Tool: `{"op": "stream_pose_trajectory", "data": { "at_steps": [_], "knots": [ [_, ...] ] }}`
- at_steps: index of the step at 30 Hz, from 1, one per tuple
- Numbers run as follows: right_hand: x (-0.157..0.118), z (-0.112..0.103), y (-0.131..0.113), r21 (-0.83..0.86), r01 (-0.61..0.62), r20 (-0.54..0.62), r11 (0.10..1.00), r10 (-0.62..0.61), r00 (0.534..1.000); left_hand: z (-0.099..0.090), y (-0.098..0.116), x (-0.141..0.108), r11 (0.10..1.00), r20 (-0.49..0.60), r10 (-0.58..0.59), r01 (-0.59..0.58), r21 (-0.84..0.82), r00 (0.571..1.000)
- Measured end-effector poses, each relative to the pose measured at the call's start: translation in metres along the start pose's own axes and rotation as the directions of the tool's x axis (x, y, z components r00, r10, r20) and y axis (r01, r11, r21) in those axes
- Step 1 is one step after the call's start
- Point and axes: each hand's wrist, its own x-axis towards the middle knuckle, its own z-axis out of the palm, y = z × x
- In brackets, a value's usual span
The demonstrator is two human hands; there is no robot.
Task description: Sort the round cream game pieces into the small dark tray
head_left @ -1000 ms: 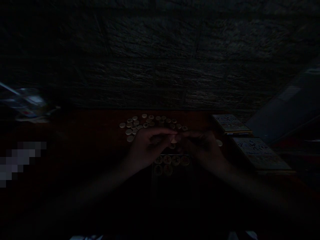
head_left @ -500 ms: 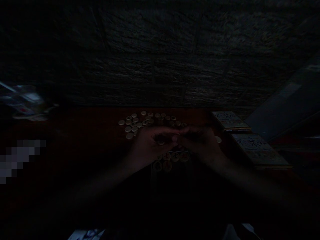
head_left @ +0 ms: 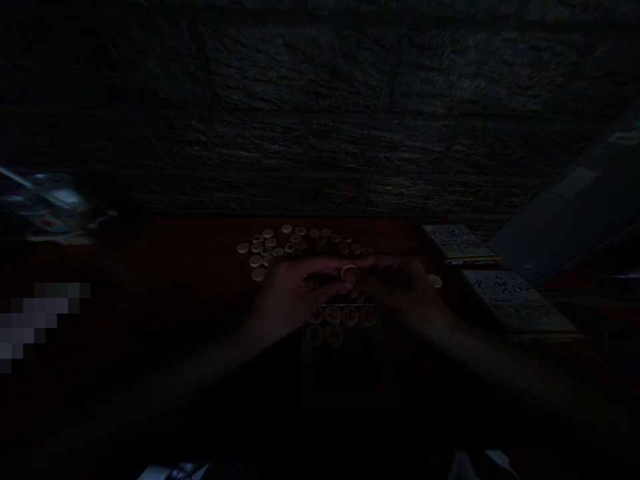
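Observation:
In the dim light my left hand (head_left: 295,283) and my right hand (head_left: 407,287) meet fingertip to fingertip above the table. A pale round Chinese chess piece (head_left: 349,272) is pinched between the fingers of both hands, partly hidden by them. Just below the hands, a dark shallow box (head_left: 304,367) holds several Chinese chess pieces (head_left: 333,315) lying flat in two rows, marked with characters. Beyond my hands, a loose group of Chinese chess pieces (head_left: 256,261) is scattered over the table.
Two printed boxes (head_left: 460,241) lie at the right of the reddish table (head_left: 190,257). A single piece (head_left: 435,281) rests beside my right wrist. A clear container (head_left: 57,200) stands at far left. A stone-textured wall (head_left: 300,140) closes off the back.
The held piece has come into view between the fingertips, having been mostly hidden. Both hands stay in nearly the same place, with the fingers slightly shifted.

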Motion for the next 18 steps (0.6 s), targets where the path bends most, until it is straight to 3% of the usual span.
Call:
{"op": "stream_pose_trajectory", "data": {
  "at_steps": [11,18],
  "knots": [
    [-0.0003,-0.0015,-0.0004,-0.027,0.122,0.009,0.992,-0.122,0.993,-0.0011,-0.0021,-0.0007,0.998,-0.062,0.002,0.001,0.058,0.998],
    [-0.0040,0.0001,-0.0021,-0.130,0.263,-0.076,0.956,-0.274,0.959,-0.0017,-0.0019,0.0021,0.992,-0.050,0.051,-0.045,0.118,0.997]
  ]
}}
